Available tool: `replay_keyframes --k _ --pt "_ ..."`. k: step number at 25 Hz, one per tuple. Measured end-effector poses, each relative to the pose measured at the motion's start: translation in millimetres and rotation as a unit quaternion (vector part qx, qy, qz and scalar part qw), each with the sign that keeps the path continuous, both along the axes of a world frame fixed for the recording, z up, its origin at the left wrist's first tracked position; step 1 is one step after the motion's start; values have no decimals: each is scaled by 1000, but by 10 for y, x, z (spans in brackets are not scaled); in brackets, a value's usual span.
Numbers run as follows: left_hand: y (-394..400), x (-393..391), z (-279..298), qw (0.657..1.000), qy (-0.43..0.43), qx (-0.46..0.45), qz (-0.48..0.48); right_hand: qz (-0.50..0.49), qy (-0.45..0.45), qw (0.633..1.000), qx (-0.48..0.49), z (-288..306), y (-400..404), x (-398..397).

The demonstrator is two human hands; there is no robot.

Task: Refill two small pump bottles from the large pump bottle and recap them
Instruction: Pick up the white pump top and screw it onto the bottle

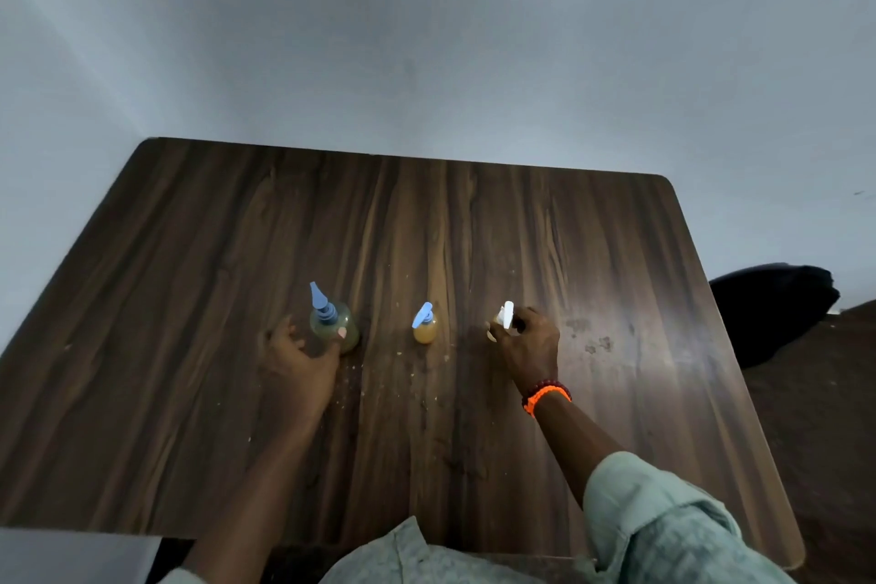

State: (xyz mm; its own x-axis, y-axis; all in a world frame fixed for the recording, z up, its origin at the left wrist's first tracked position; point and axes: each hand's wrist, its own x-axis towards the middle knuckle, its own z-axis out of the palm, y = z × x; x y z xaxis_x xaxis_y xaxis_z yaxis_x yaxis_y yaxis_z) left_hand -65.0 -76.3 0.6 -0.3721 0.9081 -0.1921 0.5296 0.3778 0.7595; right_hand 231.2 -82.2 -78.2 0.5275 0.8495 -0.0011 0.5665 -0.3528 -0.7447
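Three pump bottles stand in a row on the dark wooden table [189, 275]. The large bottle [332, 318], clear with a blue pump, is on the left; my left hand [303, 358] curls round its near side, thumb on the body. In the middle stands a small bottle [424, 328] of amber liquid with a blue pump, untouched. On the right, my right hand [528, 344] grips the small bottle with the white pump [506, 317]; its body is mostly hidden behind my fingers.
Small crumbs or drips dot the table near the bottles, and dull stains [592, 337] lie right of my right hand. A dark chair [772, 313] sits off the table's right edge. A plain wall rises behind the far edge.
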Motion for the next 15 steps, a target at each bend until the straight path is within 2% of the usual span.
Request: replay_keyframes --k 3,8,11,13,15 --pt "172 -7 -23 999 35 -24 -26 -2 2 1000 -5 -10 1 -18" --pt "324 -154 -110 993 38 28 -112 5 27 998 -53 -3 14 -13" --pt "493 -372 -174 976 -25 -42 -211 38 87 992 -88 39 -24 3" --pt "583 -457 -235 961 -32 -83 -264 39 96 990 -98 44 -26 15" --pt "607 -453 -295 963 -20 -85 -255 22 77 992 -103 46 -3 1"
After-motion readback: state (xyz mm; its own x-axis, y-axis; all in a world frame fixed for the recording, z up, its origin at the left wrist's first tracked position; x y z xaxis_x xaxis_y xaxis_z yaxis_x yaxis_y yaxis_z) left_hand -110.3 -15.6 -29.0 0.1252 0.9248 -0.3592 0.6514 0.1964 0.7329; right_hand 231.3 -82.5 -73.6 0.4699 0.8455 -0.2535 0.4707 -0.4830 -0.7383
